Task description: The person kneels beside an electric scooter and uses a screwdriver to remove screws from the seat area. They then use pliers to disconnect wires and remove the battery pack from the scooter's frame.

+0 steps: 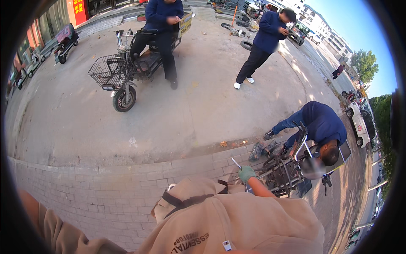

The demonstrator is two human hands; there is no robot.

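Note:
My right hand [246,173] wears a green glove and is closed around a thin metal tool [235,162] that sticks up to the left. It reaches toward a small vehicle frame [282,171] lying on its side on the paving. A person in a blue top [322,123] bends over the same frame from the far side. My beige hooded top [237,220] fills the lower middle of the view. Only my left arm [31,207] shows, at the lower left edge; its hand is out of the picture.
A person sits on an electric cycle with a wire basket [111,72] at the upper left. Another person [264,38] stands at the upper middle, with tyres [246,44] on the ground nearby. Scooters [65,40] are parked left, a white car [359,122] right. A brick strip [105,186] crosses the foreground.

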